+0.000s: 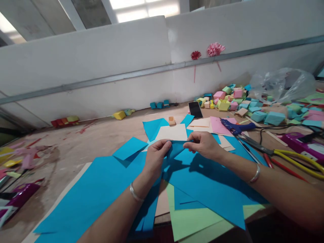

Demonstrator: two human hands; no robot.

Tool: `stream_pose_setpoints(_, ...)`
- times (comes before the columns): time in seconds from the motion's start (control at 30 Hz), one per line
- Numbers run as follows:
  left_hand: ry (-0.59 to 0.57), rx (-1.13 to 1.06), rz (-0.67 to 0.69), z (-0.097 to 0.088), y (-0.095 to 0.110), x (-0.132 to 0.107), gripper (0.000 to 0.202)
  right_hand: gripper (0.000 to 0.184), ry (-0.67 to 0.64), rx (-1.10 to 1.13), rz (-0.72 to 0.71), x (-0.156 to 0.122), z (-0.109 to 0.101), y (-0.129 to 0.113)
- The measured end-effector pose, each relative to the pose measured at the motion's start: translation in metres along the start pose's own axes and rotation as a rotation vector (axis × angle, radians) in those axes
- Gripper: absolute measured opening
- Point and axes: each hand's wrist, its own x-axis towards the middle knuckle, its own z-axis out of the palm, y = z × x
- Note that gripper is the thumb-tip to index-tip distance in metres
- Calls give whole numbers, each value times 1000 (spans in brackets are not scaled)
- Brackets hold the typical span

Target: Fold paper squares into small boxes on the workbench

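Note:
My left hand point(159, 153) and my right hand point(201, 143) pinch a small piece of blue paper point(176, 149) between them, its top edge stretched level from one hand to the other. Both hands are closed, thumbs against the fingers. Below them lie large blue paper sheets point(101, 184), with light green sheets point(194, 224) underneath at the front. A cut blue paper square point(132, 148) rests left of my left hand. Just beyond the hands is a cream sheet point(168, 132), with a small peach paper box point(172, 120) at its far edge.
A blue glue gun point(235, 127), yellow-handled scissors point(286, 155) and a phone point(195, 110) lie to the right. Behind them are many folded paper boxes point(258, 115) and a clear plastic bag point(280, 84). At left sits a pink glue gun point(29, 156). A white wall point(113, 89) closes the back.

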Motion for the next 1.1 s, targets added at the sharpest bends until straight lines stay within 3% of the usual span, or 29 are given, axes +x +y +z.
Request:
stream_pose_setpoints(0.2,11,24,30,0,0,2,24,28,-22,-74,-88,0,-1,1)
stream_pose_setpoints(0.5,121,382,360,-1,2,0,14,22,-80,-96,-142,-3,0,-2)
stream_pose_setpoints(0.87,81,240,266,0,0,3,15,32,-11,-210,-272,-3,-2,1)
stream_pose_setpoints(1.1,102,214,266,1,1,0,17,29,14,-143,-235,-6,-1,-1)
